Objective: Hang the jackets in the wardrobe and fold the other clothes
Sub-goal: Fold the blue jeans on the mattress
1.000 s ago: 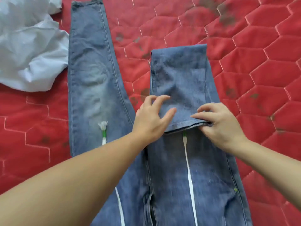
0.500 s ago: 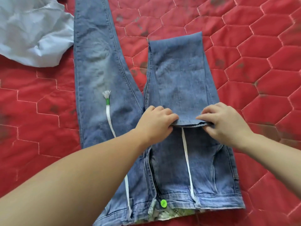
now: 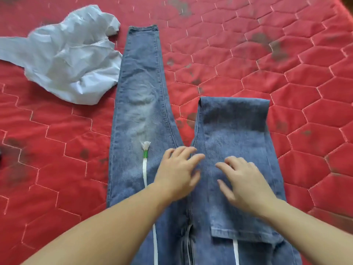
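Red quilted mattress (image 3: 267, 60) under everything; the jeans (image 3: 141, 96) run lengthwise away from me, waistband cut off below. My left hand (image 3: 176, 175) and right hand (image 3: 244, 184) rest on the folded-back leg, fingers released and flat.

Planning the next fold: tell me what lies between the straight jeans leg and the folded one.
Head view: only bare red quilted mattress separates the straight leg from the folded leg.
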The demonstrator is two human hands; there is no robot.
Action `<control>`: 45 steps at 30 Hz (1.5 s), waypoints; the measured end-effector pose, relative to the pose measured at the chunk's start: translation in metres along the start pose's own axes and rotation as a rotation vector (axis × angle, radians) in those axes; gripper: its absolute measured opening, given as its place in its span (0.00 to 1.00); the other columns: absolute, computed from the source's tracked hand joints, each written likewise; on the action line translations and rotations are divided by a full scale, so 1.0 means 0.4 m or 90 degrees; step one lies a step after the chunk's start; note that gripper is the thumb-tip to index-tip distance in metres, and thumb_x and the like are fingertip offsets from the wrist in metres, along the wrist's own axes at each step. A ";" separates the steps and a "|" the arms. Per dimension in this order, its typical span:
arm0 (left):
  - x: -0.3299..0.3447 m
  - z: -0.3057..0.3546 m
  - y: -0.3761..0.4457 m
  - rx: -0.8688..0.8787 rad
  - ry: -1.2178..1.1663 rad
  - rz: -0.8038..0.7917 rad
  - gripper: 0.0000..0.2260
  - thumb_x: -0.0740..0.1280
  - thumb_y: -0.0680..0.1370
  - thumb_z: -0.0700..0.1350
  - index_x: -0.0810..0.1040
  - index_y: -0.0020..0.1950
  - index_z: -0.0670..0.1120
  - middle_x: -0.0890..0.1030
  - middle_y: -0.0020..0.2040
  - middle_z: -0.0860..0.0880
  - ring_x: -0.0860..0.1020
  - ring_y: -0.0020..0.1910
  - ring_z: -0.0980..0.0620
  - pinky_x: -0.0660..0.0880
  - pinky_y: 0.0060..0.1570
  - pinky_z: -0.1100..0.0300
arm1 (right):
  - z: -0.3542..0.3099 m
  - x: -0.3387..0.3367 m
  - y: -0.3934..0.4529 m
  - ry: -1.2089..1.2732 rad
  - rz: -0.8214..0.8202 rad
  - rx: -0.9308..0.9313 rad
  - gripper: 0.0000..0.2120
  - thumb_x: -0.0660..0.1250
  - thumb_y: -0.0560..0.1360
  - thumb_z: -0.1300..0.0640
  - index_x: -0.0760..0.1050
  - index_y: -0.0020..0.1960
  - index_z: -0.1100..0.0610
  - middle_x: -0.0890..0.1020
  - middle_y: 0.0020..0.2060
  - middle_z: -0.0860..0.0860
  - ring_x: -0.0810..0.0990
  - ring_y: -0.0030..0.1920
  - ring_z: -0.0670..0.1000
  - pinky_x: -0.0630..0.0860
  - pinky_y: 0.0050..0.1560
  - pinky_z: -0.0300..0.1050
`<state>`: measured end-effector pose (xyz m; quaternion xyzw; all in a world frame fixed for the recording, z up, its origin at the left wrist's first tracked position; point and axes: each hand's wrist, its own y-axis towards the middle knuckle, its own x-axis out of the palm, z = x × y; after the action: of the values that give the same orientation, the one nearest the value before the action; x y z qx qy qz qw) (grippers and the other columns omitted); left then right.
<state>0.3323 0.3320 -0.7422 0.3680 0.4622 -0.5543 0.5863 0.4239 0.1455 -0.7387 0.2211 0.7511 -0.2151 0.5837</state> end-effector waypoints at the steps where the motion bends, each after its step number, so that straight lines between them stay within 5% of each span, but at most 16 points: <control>1: -0.019 -0.046 0.016 -0.091 0.016 -0.016 0.21 0.58 0.76 0.56 0.73 0.69 0.58 0.72 0.70 0.51 0.70 0.70 0.47 0.60 0.66 0.50 | -0.021 0.006 0.051 -0.002 0.008 -0.018 0.19 0.64 0.67 0.49 0.78 0.56 0.54 0.79 0.48 0.51 0.80 0.46 0.57 0.75 0.39 0.49; 3: -0.037 -0.150 0.038 -0.231 0.038 -0.081 0.24 0.54 0.81 0.59 0.57 0.78 0.61 0.55 0.80 0.52 0.53 0.78 0.49 0.48 0.74 0.48 | -0.074 0.016 0.151 -0.010 0.011 -0.076 0.25 0.66 0.66 0.50 0.77 0.62 0.54 0.80 0.57 0.53 0.79 0.54 0.58 0.77 0.45 0.51; 5: -0.040 -0.255 0.051 -0.296 0.039 -0.112 0.25 0.50 0.82 0.61 0.49 0.79 0.61 0.48 0.81 0.53 0.46 0.79 0.50 0.44 0.76 0.46 | -0.129 0.039 0.242 -0.024 0.004 -0.140 0.25 0.62 0.69 0.49 0.75 0.65 0.53 0.79 0.62 0.53 0.77 0.59 0.57 0.77 0.50 0.52; 13: -0.042 -0.534 0.154 -0.249 0.032 -0.026 0.33 0.37 0.73 0.66 0.51 0.78 0.62 0.51 0.80 0.55 0.48 0.79 0.54 0.46 0.76 0.50 | -0.203 0.120 0.553 -0.099 -0.071 -0.098 0.27 0.55 0.70 0.43 0.74 0.66 0.49 0.76 0.64 0.56 0.76 0.58 0.62 0.73 0.55 0.60; 18: -0.051 -0.662 0.209 -0.221 0.042 0.049 0.29 0.50 0.76 0.65 0.61 0.76 0.60 0.60 0.78 0.53 0.57 0.77 0.53 0.48 0.74 0.48 | -0.188 0.114 0.837 -0.072 -0.006 -0.026 0.27 0.58 0.70 0.43 0.72 0.67 0.51 0.74 0.66 0.54 0.74 0.56 0.62 0.71 0.53 0.57; 25: -0.026 -0.681 0.211 -0.181 0.032 0.117 0.30 0.60 0.72 0.62 0.66 0.74 0.58 0.68 0.75 0.51 0.64 0.74 0.52 0.57 0.69 0.43 | -0.185 0.057 1.278 0.214 0.059 0.338 0.28 0.68 0.72 0.47 0.68 0.68 0.56 0.69 0.66 0.57 0.67 0.67 0.60 0.66 0.65 0.54; 31: -0.008 -0.692 0.213 -0.158 0.016 0.170 0.34 0.65 0.67 0.62 0.68 0.72 0.58 0.68 0.75 0.52 0.65 0.73 0.53 0.59 0.69 0.43 | -0.199 -0.021 1.484 0.661 0.069 0.571 0.27 0.73 0.71 0.45 0.71 0.63 0.60 0.77 0.50 0.51 0.78 0.49 0.53 0.76 0.53 0.45; 34: -0.008 -0.693 0.212 -0.163 0.010 0.171 0.33 0.65 0.68 0.62 0.67 0.73 0.58 0.67 0.75 0.52 0.65 0.74 0.53 0.59 0.69 0.43 | -0.203 -0.042 1.513 0.678 0.082 0.512 0.25 0.74 0.68 0.53 0.74 0.63 0.59 0.82 0.51 0.53 0.82 0.48 0.53 0.81 0.51 0.51; 40: -0.021 -0.689 0.215 -0.181 0.010 0.146 0.29 0.60 0.72 0.61 0.66 0.73 0.57 0.68 0.75 0.50 0.64 0.74 0.51 0.57 0.70 0.43 | -0.224 -0.098 1.396 0.540 0.136 0.282 0.10 0.70 0.65 0.60 0.79 0.46 0.54 0.78 0.35 0.46 0.76 0.33 0.44 0.72 0.28 0.34; 45: -0.032 -0.688 0.217 -0.203 0.005 0.124 0.29 0.54 0.73 0.63 0.67 0.74 0.59 0.66 0.76 0.52 0.61 0.75 0.51 0.50 0.73 0.49 | -0.263 -0.031 1.099 0.452 0.027 0.139 0.10 0.68 0.60 0.54 0.81 0.40 0.55 0.79 0.33 0.46 0.76 0.35 0.45 0.75 0.38 0.44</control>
<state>0.3821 0.6055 -0.8202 0.3155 0.5088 -0.4135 0.6860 0.6011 0.5615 -0.7315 0.3580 0.8749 -0.1916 0.2640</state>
